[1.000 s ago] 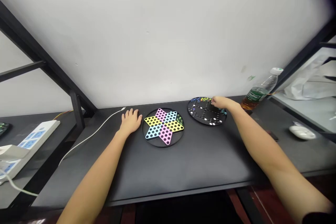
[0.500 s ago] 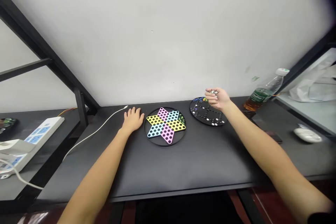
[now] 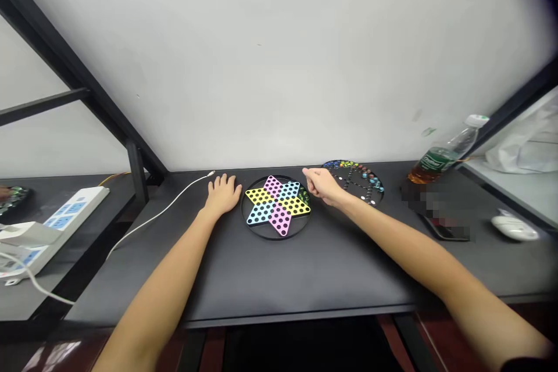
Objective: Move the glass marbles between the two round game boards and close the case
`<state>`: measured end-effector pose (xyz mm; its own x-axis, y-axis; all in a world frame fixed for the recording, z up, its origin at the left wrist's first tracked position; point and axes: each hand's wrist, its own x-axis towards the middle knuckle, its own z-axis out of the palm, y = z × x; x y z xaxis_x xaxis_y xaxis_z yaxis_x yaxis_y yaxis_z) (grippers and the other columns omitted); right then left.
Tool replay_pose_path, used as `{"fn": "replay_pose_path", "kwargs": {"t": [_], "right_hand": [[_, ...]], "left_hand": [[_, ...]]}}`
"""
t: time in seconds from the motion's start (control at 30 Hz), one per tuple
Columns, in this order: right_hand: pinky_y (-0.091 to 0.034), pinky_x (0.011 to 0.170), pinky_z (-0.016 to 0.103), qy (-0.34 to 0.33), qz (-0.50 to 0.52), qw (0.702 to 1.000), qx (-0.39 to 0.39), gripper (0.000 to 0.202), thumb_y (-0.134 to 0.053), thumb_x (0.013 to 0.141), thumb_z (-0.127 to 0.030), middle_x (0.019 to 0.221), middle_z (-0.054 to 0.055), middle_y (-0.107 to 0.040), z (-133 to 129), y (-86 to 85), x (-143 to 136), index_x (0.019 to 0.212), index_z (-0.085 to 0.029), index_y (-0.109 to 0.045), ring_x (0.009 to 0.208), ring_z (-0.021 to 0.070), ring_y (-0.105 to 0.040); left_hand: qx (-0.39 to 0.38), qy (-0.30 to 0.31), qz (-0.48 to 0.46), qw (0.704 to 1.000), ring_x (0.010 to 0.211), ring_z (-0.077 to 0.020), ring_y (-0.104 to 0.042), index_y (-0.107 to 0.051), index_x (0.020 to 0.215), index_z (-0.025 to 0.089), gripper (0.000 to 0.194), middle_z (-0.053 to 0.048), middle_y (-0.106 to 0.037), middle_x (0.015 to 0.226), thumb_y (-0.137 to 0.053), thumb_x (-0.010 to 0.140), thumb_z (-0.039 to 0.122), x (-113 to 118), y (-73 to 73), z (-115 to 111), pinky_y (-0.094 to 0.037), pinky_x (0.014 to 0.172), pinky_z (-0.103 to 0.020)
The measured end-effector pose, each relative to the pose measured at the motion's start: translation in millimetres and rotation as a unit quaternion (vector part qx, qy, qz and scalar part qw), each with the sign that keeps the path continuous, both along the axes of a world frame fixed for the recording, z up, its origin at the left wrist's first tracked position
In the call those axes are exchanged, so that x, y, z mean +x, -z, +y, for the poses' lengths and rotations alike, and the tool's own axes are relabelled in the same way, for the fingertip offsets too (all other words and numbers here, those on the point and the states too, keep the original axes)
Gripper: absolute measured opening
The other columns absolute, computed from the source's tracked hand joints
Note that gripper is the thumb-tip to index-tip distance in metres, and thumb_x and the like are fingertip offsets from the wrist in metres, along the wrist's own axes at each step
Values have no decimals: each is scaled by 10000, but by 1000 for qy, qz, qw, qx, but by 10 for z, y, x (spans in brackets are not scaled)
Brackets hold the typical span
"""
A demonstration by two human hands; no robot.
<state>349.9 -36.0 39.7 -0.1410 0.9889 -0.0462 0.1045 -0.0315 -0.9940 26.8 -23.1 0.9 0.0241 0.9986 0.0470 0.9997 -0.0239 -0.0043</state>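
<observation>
Right grip [image 3: 323, 183] shifted toward star board [image 3: 278, 206], clenched, any contents hidden; left grip [image 3: 222, 195] splayed.

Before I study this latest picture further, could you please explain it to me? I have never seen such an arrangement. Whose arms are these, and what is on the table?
There is no machine here. These are a person's own bare hands, filmed by a camera worn on the head, looking forward and down.

The left hand lies flat, fingers spread, on the dark table, beside a colourful star-shaped board with holes. The right hand is curled closed; whether it holds anything cannot be seen. It partly covers a round black board with small marbles on it.

Farther right are a bottle and a white mouse. On the left are a white cable and a power strip.
</observation>
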Motion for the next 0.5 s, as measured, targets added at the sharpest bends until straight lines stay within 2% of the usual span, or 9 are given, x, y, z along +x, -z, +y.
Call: {"fn": "replay_pose_path", "kwargs": {"t": [0.03, 0.07, 0.13, 0.2, 0.27, 0.33, 0.4, 0.5], "right_hand": [[-210, 425, 222, -25, -75, 993, 87, 450, -545, 919, -446, 493, -42, -385, -83, 27, -73, 576, -215, -366, 449, 82, -317], [-237, 463, 235, -56, -147, 973, 170, 471, -547, 919, -449, 492, -41, -382, -167, 51, -141, 559, -212, -358, 468, 86, -323], [-254, 521, 253, -120, -270, 908, 298, 457, -524, 941, -397, 510, -34, -410, -324, 91, -257, 555, -200, -380, 498, 91, -333], [-244, 544, 264, -167, -357, 840, 372, 407, -484, 969, -334, 559, -14, -484, -444, 127, -344, 590, -188, -453, 524, 98, -369], [-232, 549, 269, -191, -412, 786, 419, 371, -460, 989, -312, 639, 14, -562, -512, 167, -397, 651, -178, -536, 563, 108, -422], [-222, 547, 271, -201, -442, 750, 450, 364, -449, 1004, -324, 692, 31, -601, -536, 208, -420, 701, -174, -585, 587, 115, -453], [-220, 546, 275, -205, -455, 730, 467, 369, -445, 1011, -335, 694, 32, -610, -535, 242, -421, 719, -174, -603, 586, 118, -462], [-235, 551, 279, -205, -458, 720, 479, 367, -454, 1008, -330, 674, 30, -608, -527, 265, -407, 714, -174, -606, 588, 124, -473]], "left_hand": [[0, 0, 0, 1000, 1452, -388, -309, -419, 1480, 138, 608, -192, -361, 1570, -252, 996, 467, 3, -5, -4, -261, 1159, -571], [1, -1, 0, 1000, 1452, -386, -310, -419, 1480, 139, 607, -189, -363, 1570, -253, 996, 466, 7, -11, -8, -261, 1160, -570], [0, -2, 1, 1000, 1453, -381, -311, -417, 1480, 145, 603, -182, -363, 1573, -258, 995, 466, 14, -24, -17, -261, 1162, -566], [-2, -4, 3, 1000, 1455, -377, -312, -416, 1480, 149, 599, -178, -362, 1575, -260, 995, 465, 19, -35, -24, -261, 1162, -562], [-3, -4, 4, 1000, 1456, -373, -312, -418, 1478, 151, 596, -178, -364, 1574, -261, 995, 463, 22, -40, -28, -262, 1162, -560], [-3, -4, 3, 1000, 1457, -371, -312, -420, 1476, 151, 595, -182, -363, 1573, -263, 994, 462, 21, -38, -26, -264, 1161, -561], [-3, -3, 3, 1000, 1457, -371, -310, -420, 1476, 151, 595, -185, -359, 1575, -258, 995, 460, 16, -29, -21, -264, 1159, -564], [0, 0, 2, 1000, 1455, -374, -312, -418, 1478, 148, 598, -186, -357, 1576, -254, 995, 461, 8, -17, -13, -264, 1158, -565]]}}
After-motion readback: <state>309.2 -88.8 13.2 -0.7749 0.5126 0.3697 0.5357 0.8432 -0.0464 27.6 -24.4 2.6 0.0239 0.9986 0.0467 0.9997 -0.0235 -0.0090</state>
